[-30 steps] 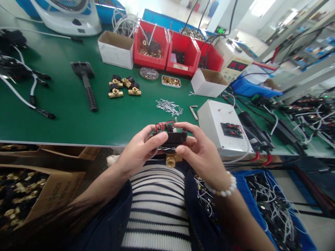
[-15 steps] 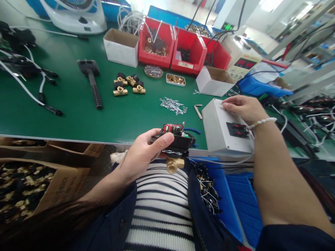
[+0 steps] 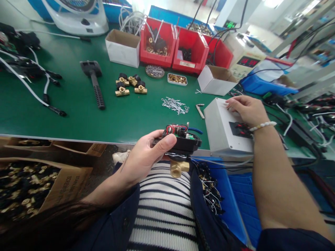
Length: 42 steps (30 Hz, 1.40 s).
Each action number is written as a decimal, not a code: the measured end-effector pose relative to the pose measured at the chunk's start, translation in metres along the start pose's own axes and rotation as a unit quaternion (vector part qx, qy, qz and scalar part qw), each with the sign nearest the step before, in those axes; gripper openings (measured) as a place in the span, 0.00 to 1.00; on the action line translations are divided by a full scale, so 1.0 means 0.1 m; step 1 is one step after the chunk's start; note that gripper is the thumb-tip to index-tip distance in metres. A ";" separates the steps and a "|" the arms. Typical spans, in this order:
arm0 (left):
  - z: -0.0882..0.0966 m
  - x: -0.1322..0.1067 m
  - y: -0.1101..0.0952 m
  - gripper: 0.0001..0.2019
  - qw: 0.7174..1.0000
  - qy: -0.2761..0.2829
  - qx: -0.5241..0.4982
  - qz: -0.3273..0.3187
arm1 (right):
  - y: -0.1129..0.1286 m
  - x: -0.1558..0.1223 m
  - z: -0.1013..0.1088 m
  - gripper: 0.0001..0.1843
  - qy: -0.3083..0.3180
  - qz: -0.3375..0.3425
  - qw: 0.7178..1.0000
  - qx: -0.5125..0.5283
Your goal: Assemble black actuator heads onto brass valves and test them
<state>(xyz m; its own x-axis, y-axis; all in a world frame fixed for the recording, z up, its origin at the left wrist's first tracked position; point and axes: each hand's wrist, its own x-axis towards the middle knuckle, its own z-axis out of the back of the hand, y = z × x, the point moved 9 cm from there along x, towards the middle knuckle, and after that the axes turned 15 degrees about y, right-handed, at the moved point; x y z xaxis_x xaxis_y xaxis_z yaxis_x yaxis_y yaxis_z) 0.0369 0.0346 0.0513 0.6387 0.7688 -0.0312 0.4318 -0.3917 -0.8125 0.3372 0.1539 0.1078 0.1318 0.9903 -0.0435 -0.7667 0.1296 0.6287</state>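
Note:
My left hand is closed round an electric valve actuator, its black housing uncovered so that red and blue wires and a circuit board show. Below the housing sticks out its brass valve body, held over my lap at the table's front edge. On the grey control box to the right, my right hand pinches thumb and fingers together at the top panel. What lies between those fingertips is mostly hidden. Black terminals with red parts sit on the box beside my wrist.
On the green table lie metal clips, a hex key, several brass valve bodies and a black hammer-shaped tool. Red bins line the back. A blue crate and a carton stand below.
The view has shifted slightly. My left hand has moved a little to the right and down with the valve actuator, tilting it slightly. My right hand stays at the box's top panel.

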 end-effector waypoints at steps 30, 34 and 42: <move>-0.01 -0.08 -0.07 0.23 0.995 0.000 0.096 -0.016 | -0.01 0.02 0.01 0.12 -0.011 0.014 0.999 0.045; -0.04 -0.09 -0.13 0.23 0.994 0.003 0.108 -0.016 | -0.06 0.04 0.01 0.14 -0.010 0.018 0.998 0.054; -0.03 -0.08 -0.09 0.23 0.997 -0.016 0.080 0.004 | -0.11 0.07 0.04 0.17 -0.015 0.028 0.998 0.048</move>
<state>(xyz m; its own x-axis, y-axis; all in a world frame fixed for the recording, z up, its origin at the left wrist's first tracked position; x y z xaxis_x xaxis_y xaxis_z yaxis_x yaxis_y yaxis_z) 0.0295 0.0305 0.0604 0.6202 0.7826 -0.0540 0.3189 -0.3144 -0.8941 0.3490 0.1594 0.1038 0.1108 0.9937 0.0154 -0.7092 0.0682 0.7017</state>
